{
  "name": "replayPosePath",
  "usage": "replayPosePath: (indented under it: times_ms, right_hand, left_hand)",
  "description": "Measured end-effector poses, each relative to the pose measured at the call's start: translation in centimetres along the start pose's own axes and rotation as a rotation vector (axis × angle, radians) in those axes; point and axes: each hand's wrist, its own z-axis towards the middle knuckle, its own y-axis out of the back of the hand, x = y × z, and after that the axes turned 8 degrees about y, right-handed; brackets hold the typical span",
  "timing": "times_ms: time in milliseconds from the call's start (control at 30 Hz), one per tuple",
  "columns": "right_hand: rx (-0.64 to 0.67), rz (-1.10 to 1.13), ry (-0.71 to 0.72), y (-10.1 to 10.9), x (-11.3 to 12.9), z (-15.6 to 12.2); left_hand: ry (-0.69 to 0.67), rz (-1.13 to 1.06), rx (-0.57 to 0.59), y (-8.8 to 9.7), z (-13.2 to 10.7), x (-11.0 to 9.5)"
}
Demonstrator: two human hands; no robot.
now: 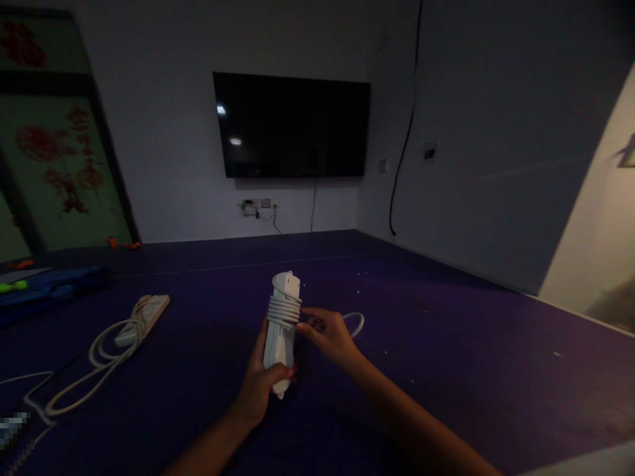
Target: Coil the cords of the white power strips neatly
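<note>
A white power strip (280, 347) stands tilted upright in front of me, its lower part in the grip of my left hand (258, 390). The thumb lies across the strip's face. Several turns of white cord (284, 309) are wound around its upper half. My right hand (330, 334) is at the right side of these turns, with the thumb and forefinger curled in at the cord. A loose loop of the white cord (358, 322) shows behind that hand. What the other right fingers hold is partly hidden.
Left on the purple floor (446, 370) lies another power strip (159, 307) with a loosely coiled cord (102, 354). Blue cloth (64, 284) lies farther left, and a dark pixelated object (14, 430) is at the lower left corner. A television (297, 125) hangs on the far wall.
</note>
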Motion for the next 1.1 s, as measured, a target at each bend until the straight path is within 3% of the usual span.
replayPosePath:
  times_ms: [233,467,567,667,967,1100]
  right_hand:
    - [-0.129,-0.195,-0.031,-0.2,0.0,-0.2]
    - [-0.011,-0.016,-0.082,-0.7,-1.0,-0.2]
    - [-0.007,0.033,-0.058,-0.8,-1.0,-0.3]
    - [-0.033,0.044,-0.038,-1.0,-0.7,-0.5]
    - [-0.074,-0.25,0.043,-0.8,-0.2,-1.0]
    - [-0.053,-0.398,0.039,-0.6,0.4,-1.2]
  left_hand:
    - [0.106,-0.138,0.14,0.0,0.2,0.2]
    - [0.152,-0.182,0.307,0.7,0.2,-0.4]
    - [0.168,-0.168,0.419,0.9,0.3,-0.6]
    - [0.184,-0.151,0.459,0.9,0.3,-0.9]
    - [0.217,-0.045,0.247,0.8,0.2,-1.1]
    - [0.134,0.043,0.158,0.4,0.6,-0.9]
